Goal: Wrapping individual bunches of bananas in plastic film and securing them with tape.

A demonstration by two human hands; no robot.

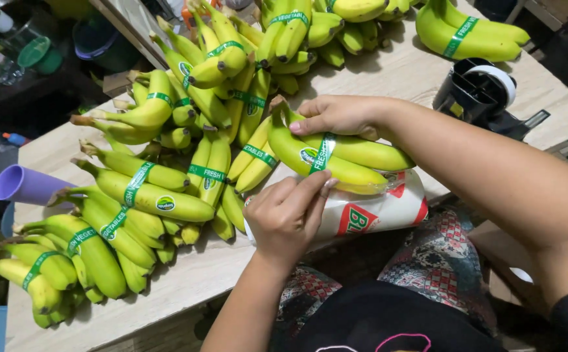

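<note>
A small bunch of yellow-green bananas (356,163) lies on top of a white can with red markings (375,212) at the table's near edge. A green printed tape band (323,153) wraps around the bunch. My right hand (339,114) rests on the bunch's stem end, fingers over the tape's upper part. My left hand (287,215) pinches the lower end of the tape against the bananas with fingertips, just in front of the can.
Several banded banana bunches (134,195) cover the wooden table (193,280) to the left and back. A black tape dispenser (483,88) stands at the right. A purple cup (23,186) lies at the left edge. Patterned fabric covers my lap below.
</note>
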